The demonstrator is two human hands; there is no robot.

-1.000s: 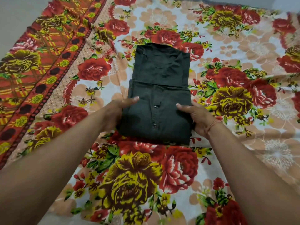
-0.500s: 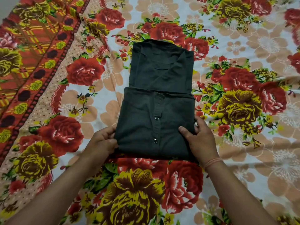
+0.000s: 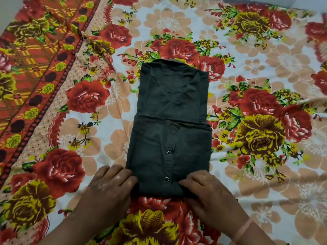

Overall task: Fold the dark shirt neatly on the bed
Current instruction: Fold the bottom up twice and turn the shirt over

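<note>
The dark shirt [image 3: 169,124] lies in the middle of the bed as a narrow rectangle, its near half doubled over the far half so the snap-button placket faces up. My left hand [image 3: 108,188] grips the near left corner of the folded part, fingers curled at its edge. At the near right corner, my right hand [image 3: 205,193] pinches the bottom fold, with the thumb on top of the cloth. The collar end lies far from me.
A floral bedsheet [image 3: 256,131] with red and yellow roses covers the bed. An orange patterned border [image 3: 35,55] runs along the left side. A strip of bare wall or floor shows at the far corners.
Both hands have slid down from the sides of the folded part to its near bottom corners and closed on the cloth. The view has shifted closer over the shirt.
</note>
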